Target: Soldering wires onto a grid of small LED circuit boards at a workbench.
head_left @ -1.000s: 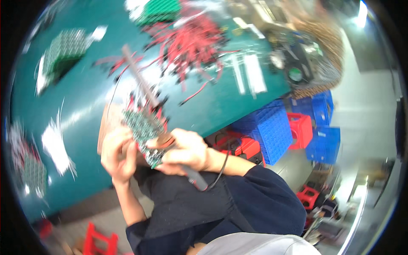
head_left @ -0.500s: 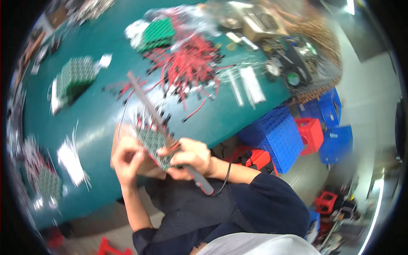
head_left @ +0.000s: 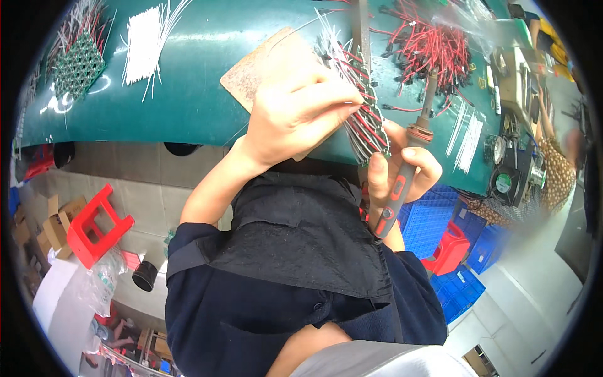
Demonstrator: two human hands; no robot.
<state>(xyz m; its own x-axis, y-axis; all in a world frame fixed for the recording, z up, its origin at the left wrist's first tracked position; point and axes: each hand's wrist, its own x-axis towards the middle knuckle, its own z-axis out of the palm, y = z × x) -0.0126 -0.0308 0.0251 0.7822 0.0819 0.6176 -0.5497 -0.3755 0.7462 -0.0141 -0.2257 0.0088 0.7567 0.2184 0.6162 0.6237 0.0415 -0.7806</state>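
Observation:
My right hand (head_left: 408, 160) grips a soldering iron (head_left: 397, 195) by its dark handle, the barrel pointing up and away. Its thumb and fingers also hold the lower end of a green circuit-board panel (head_left: 378, 113), tilted on edge, with many red, black and white wires standing off its left side. Over those wires my left hand (head_left: 292, 113) is closed in a pinch, fingertips against the wires near the panel's middle. A thin wire seems to be in that pinch, though the fingers hide most of it. A brown flat board (head_left: 245, 78) lies under my left hand.
Red and black wires (head_left: 433, 47) are heaped at the back right of the green table (head_left: 188, 100). White wire bundles (head_left: 143, 47) and a wired green panel (head_left: 78, 66) lie left. Blue crates (head_left: 427, 217) and a red stool (head_left: 94, 226) stand on the floor.
The view has swung, so table things sit elsewhere in it. My left hand has come from beside the panel onto its wires. The iron's barrel now stands right of the panel, not across it.

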